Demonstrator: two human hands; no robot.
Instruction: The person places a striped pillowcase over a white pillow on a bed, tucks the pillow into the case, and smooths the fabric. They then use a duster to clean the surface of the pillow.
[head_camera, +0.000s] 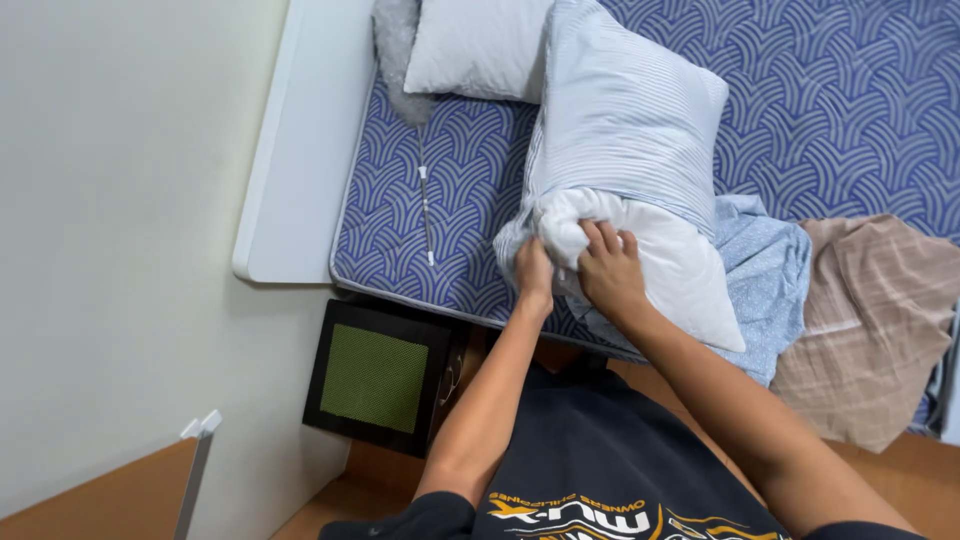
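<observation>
1 white pillow (690, 270), half inside striped pillowcase (625, 120), on bed (850, 100): soft, light. Left hand (533, 272) and right hand (610, 268) both clenched on pillowcase's open edge; likely best held there

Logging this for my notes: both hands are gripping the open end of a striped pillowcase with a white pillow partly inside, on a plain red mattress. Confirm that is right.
One detail is wrong. In the head view the mattress is blue with a white fan-like pattern, not plain red. The rest stands: left hand and right hand grip the striped pillowcase around the white pillow.

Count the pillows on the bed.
2. One striped pillow held by the left hand and right hand; one white pillow at the headboard. Others may be hidden.
</observation>
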